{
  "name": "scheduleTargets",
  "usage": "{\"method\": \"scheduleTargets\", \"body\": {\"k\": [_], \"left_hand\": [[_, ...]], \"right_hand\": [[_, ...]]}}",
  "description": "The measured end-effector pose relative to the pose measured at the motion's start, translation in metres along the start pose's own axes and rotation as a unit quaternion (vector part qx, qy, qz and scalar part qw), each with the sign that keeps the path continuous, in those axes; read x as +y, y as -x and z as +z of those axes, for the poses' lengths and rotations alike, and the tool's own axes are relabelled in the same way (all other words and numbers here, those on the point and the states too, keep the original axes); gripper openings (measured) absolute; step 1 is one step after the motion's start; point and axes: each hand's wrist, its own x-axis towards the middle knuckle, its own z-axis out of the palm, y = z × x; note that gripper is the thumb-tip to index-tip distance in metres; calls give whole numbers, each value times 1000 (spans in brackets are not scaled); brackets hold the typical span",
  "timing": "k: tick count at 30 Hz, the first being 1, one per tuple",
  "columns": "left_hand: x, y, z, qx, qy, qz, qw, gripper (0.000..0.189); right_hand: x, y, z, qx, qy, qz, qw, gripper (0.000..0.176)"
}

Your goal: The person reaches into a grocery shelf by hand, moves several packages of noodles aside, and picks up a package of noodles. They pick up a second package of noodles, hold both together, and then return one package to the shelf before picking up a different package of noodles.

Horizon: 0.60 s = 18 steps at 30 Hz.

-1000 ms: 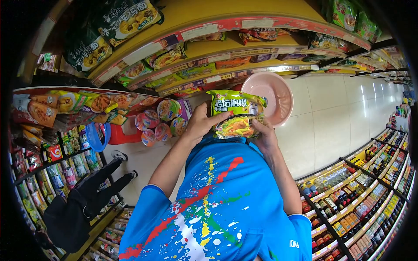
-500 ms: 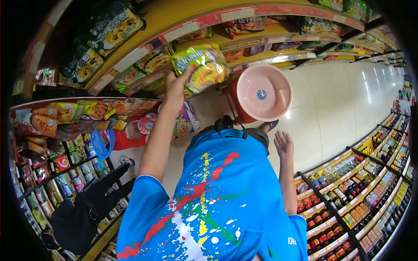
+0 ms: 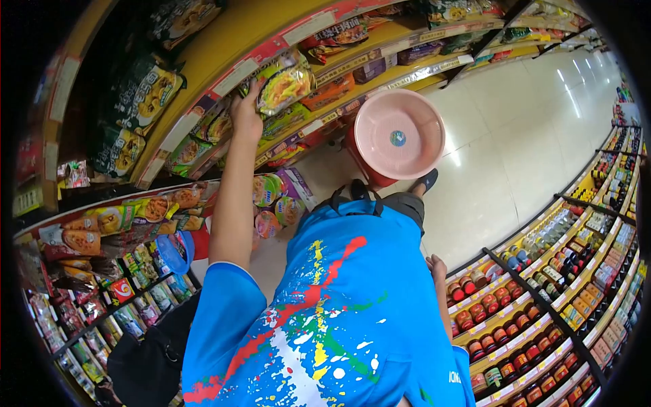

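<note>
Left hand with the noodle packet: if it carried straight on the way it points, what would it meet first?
Probably the yellow shelving: the left hand holds the noodle packet up at its stocked front, so that packet would touch first. Depth is unclear.

left hand (image 3: 245,114): arm raised, grip closed | right hand (image 3: 437,266): low at side, slack

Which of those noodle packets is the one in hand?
The green-yellow noodle packet at the yellow shelf edge, gripped by the left hand; the rest lie on shelves untouched.
</note>
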Motion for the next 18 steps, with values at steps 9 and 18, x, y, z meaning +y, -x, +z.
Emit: {"method": "scheduleTargets", "body": {"k": [9, 18], "left_hand": [[-52, 65, -35, -109, 26, -159, 981, 25], [-57, 96, -8, -152, 7, -187, 970, 25]], "right_hand": [[-83, 3, 68, -42, 1, -164, 986, 36], [-208, 133, 261, -475, 48, -299, 826, 50]]}}
